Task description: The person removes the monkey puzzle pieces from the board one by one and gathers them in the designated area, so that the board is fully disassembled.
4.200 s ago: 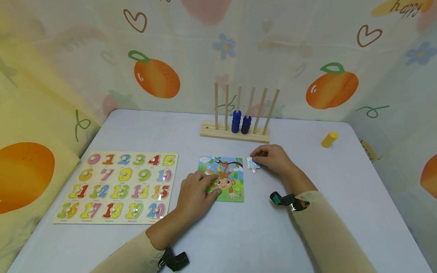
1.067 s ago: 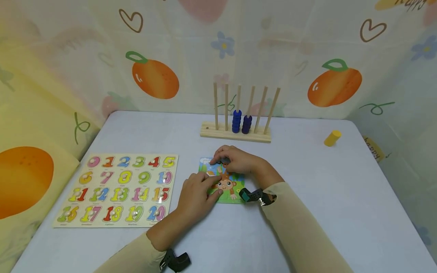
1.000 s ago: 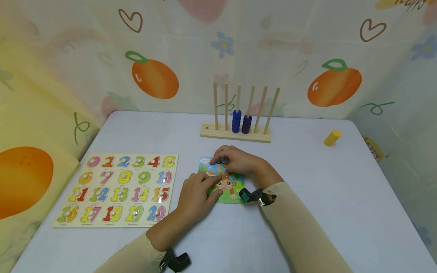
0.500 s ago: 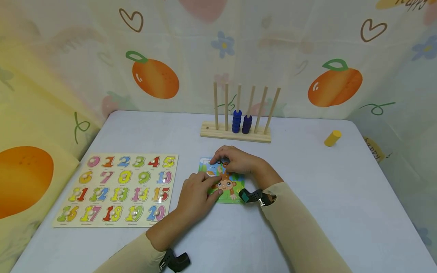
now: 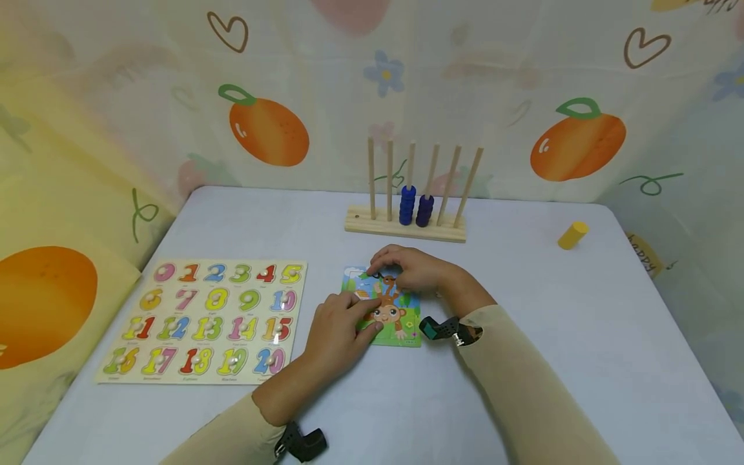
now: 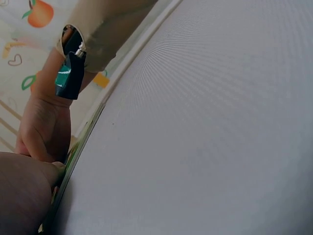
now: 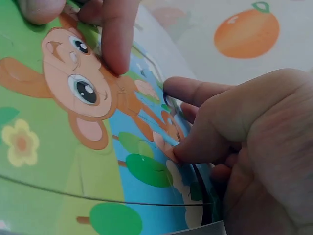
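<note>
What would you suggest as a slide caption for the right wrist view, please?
A monkey puzzle under both hands: the left hand touches it, the right hand pinches a piece.

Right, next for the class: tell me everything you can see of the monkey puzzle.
The monkey puzzle is a thin, roughly square panel with a smooth, slightly shiny printed surface; its material is unclear. It shows a brown, big-eyed monkey, green ground, blue sky, trees and a flower, and seam lines cut across it. It lies flat on the white table. The left hand rests on its left side; the right hand appears to pinch it near its far edge.
</note>
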`<state>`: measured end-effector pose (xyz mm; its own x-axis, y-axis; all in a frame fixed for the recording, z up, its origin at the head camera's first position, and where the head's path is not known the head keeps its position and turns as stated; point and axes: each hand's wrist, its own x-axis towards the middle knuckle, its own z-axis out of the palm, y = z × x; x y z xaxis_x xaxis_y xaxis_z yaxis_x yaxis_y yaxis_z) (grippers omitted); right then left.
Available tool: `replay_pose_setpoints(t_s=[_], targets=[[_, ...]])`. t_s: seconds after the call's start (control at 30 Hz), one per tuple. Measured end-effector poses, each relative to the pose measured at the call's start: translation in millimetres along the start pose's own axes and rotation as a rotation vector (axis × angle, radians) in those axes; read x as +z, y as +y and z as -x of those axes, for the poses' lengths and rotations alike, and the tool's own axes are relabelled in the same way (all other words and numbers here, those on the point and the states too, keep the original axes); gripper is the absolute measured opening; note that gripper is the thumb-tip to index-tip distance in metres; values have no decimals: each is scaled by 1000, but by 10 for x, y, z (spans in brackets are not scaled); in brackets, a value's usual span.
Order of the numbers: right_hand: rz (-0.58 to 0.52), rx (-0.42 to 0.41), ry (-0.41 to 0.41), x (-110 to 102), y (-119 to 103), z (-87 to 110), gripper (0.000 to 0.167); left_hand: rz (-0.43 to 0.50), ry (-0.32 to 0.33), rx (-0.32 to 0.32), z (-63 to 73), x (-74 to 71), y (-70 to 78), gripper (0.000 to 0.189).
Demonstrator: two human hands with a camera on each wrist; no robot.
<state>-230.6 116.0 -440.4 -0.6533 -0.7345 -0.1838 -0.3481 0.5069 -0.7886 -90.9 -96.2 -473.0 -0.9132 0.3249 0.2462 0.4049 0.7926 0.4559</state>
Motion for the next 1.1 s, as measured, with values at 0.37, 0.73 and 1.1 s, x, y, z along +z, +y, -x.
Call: replay_pose_setpoints(t_s=[0.37, 0.73, 1.1], targets=[[12, -5, -28, 50, -37, -22, 59, 1, -20, -15, 2, -1, 14, 43], [7, 11, 1, 75, -29, -41, 58, -5, -28, -21, -5, -26, 30, 43], [8, -33, 20, 67, -9, -18, 52, -5, -24, -18, -11, -22, 31, 44]])
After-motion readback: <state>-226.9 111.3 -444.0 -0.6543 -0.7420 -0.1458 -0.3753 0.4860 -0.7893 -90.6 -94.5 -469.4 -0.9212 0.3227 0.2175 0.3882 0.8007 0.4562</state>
